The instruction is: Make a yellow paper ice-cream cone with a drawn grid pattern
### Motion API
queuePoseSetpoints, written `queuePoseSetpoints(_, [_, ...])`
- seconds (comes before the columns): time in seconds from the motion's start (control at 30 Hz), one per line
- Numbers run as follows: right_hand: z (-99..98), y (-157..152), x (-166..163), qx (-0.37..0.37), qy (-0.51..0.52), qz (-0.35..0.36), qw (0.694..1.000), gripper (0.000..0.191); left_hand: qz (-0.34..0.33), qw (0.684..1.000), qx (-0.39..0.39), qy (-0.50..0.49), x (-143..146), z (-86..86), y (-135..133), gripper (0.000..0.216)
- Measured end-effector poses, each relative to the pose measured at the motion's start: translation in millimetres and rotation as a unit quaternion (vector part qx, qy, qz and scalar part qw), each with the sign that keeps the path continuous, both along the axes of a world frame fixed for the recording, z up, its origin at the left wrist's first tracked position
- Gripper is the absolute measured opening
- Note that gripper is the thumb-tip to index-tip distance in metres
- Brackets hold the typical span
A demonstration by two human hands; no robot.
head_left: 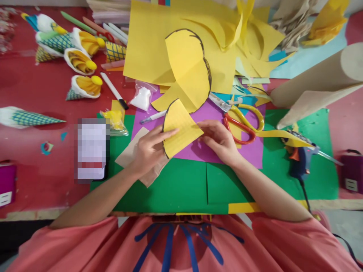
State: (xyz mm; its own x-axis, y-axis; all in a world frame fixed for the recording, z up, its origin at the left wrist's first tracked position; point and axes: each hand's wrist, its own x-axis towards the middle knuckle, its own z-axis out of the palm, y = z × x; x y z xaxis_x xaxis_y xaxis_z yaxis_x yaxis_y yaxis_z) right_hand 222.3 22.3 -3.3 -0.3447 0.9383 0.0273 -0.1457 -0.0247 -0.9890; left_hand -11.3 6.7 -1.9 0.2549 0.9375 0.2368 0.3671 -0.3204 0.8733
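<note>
A small yellow paper piece with a black drawn curved edge and faint grid lines is held between both hands over a purple sheet. My left hand pinches its left edge, index finger stretched across the face. My right hand pinches its right corner with curled fingers. Just behind lies a larger yellow cut-out with a black outline, folded down the middle.
Red-and-yellow scissors lie right of my right hand; a glue gun sits further right. A green sheet covers the near table. A phone, marker, paper cones and a cardboard roll surround them.
</note>
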Motion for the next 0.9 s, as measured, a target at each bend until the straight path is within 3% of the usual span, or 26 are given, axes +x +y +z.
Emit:
queuePoseSetpoints(0.2, [-1.5,0.5,-1.8,0.089,-0.09,-0.015,0.992,0.022,0.004,0.997,0.042,0.072,0.4,4.1,-0.9,0.044])
queuePoseSetpoints(0.47, [-1.9,3.4,-0.9,0.119,-0.079,-0.021,0.99,0.01,-0.014,0.995,0.045,0.093,0.0,6.9,0.9,0.04])
queuePoseSetpoints(0.77, [3.8,3.2,-1.7,0.117,-0.101,-0.007,0.988,0.005,-0.033,0.999,0.024,-0.029,-3.9,-2.6,3.9,0.045])
queuePoseSetpoints(0.9, [3.7,3.1,-2.5,0.126,-0.114,0.015,0.985,0.008,-0.001,0.991,-0.04,-0.124,0.4,-6.2,3.2,0.049])
